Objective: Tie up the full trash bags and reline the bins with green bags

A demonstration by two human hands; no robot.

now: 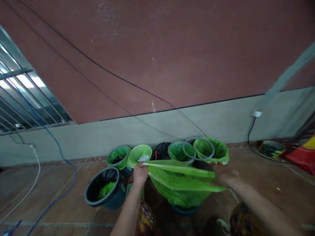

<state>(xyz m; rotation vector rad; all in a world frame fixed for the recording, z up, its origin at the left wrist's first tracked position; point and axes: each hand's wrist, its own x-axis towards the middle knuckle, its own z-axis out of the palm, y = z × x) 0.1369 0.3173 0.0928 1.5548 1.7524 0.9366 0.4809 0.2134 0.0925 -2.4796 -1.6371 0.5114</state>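
Both hands (140,173) (225,175) stretch green bag (180,185), hiding bin (184,209).

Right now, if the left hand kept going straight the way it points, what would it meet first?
The left hand, pinching the green bag, points up the frame toward the wall. First in line looks like the green-lined bucket just beyond its fingers, though depth is hard to judge.

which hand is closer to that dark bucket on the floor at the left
Left. The left hand grips the green bag just right of the dark bucket; the right hand holds the bag's far side.
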